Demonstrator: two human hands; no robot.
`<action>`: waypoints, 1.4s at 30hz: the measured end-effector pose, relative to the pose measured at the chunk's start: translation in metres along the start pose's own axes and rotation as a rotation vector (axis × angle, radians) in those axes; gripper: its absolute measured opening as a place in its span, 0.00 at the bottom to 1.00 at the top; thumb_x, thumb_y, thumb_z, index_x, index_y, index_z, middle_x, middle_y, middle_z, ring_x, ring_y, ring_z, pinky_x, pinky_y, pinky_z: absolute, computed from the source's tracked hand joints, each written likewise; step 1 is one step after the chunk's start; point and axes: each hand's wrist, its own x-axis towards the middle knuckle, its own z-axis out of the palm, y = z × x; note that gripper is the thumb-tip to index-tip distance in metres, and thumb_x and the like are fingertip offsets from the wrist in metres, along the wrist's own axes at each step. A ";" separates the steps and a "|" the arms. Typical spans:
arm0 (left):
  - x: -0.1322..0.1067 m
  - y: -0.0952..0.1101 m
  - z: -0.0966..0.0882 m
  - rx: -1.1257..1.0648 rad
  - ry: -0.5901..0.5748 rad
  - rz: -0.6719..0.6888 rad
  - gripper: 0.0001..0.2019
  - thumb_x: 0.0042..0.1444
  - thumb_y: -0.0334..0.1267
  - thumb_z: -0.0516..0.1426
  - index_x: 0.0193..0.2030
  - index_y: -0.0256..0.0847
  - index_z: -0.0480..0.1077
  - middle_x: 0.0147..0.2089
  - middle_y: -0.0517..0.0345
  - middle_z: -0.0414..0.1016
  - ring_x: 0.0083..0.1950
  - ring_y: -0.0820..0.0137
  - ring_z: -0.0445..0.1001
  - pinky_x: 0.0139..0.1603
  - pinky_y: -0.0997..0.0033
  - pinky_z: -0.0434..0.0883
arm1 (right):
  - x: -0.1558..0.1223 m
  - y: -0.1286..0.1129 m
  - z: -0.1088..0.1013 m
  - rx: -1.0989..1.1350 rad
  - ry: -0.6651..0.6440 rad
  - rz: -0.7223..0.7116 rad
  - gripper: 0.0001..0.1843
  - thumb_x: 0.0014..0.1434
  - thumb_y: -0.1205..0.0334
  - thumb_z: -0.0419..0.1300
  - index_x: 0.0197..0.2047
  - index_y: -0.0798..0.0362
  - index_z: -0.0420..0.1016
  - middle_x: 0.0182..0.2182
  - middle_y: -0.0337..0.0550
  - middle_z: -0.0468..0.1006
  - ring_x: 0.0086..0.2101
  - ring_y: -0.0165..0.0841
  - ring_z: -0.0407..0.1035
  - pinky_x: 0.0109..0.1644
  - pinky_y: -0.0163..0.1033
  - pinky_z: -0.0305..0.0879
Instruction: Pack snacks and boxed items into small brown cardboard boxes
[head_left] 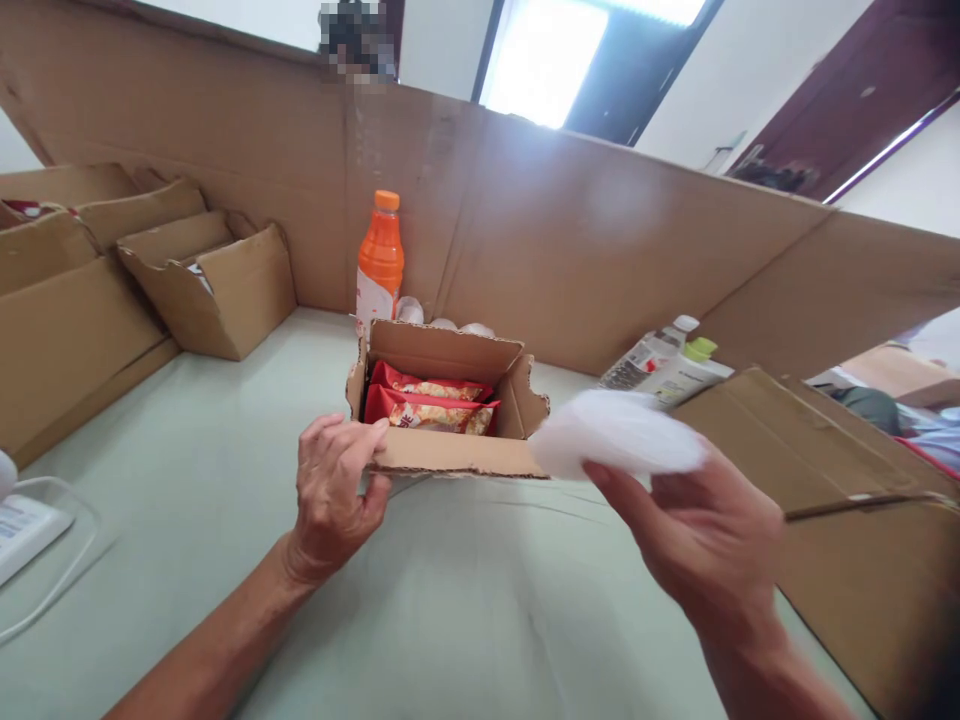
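A small open cardboard box (457, 452) stands on the table in the middle of the view. Red snack packets (442, 410) with printed fronts lie side by side inside it. At the box's front left corner my left hand (337, 480) grips the wall, fingers over the rim and thumb in front. My right hand (697, 530) is closed on a white soft-looking packet (619, 432), blurred by motion. It is held in the air at the box's right end, partly in front of the corner; its exact kind does not show.
Behind the box stand an orange drink bottle (381, 255) and pale rounded items. A clear bottle (649, 352) and a white tube with green cap (690, 372) lean at the right. Cardboard boxes (247, 285) line the left; another box (772, 435) is at right. A white power strip (30, 530) lies left.
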 end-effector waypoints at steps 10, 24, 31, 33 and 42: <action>-0.001 -0.003 -0.002 -0.071 -0.018 -0.062 0.31 0.54 0.21 0.54 0.66 0.40 0.62 0.42 0.52 0.76 0.46 0.62 0.75 0.59 0.49 0.69 | 0.091 -0.007 0.105 -0.336 -1.116 -0.247 0.09 0.55 0.71 0.60 0.28 0.49 0.77 0.26 0.38 0.78 0.27 0.32 0.68 0.33 0.37 0.56; -0.007 -0.009 0.002 -0.047 0.055 -0.189 0.30 0.58 0.26 0.57 0.68 0.42 0.60 0.54 0.46 0.72 0.57 0.59 0.71 0.59 0.53 0.72 | 0.074 -0.004 0.087 0.097 -0.960 -0.142 0.15 0.66 0.56 0.54 0.44 0.47 0.83 0.46 0.39 0.84 0.45 0.37 0.77 0.51 0.42 0.69; -0.013 -0.030 0.007 -0.266 0.114 -0.683 0.32 0.58 0.35 0.61 0.69 0.45 0.57 0.67 0.43 0.65 0.63 0.58 0.70 0.62 0.52 0.70 | 0.023 0.052 0.032 0.164 -0.011 0.263 0.13 0.62 0.52 0.60 0.44 0.49 0.80 0.46 0.46 0.83 0.49 0.41 0.75 0.58 0.50 0.68; -0.016 -0.036 0.011 -0.367 0.059 -0.828 0.31 0.57 0.37 0.61 0.67 0.45 0.59 0.68 0.44 0.64 0.66 0.58 0.68 0.63 0.53 0.69 | -0.006 0.068 0.041 0.191 -0.161 0.377 0.18 0.59 0.50 0.62 0.49 0.50 0.78 0.47 0.48 0.82 0.48 0.42 0.75 0.53 0.50 0.71; -0.026 0.028 0.041 -0.711 -0.162 -1.084 0.33 0.53 0.35 0.58 0.67 0.41 0.58 0.67 0.45 0.66 0.65 0.57 0.68 0.66 0.51 0.67 | -0.040 0.085 0.077 0.350 -0.330 0.519 0.31 0.54 0.43 0.64 0.54 0.55 0.70 0.51 0.57 0.79 0.50 0.46 0.74 0.47 0.49 0.74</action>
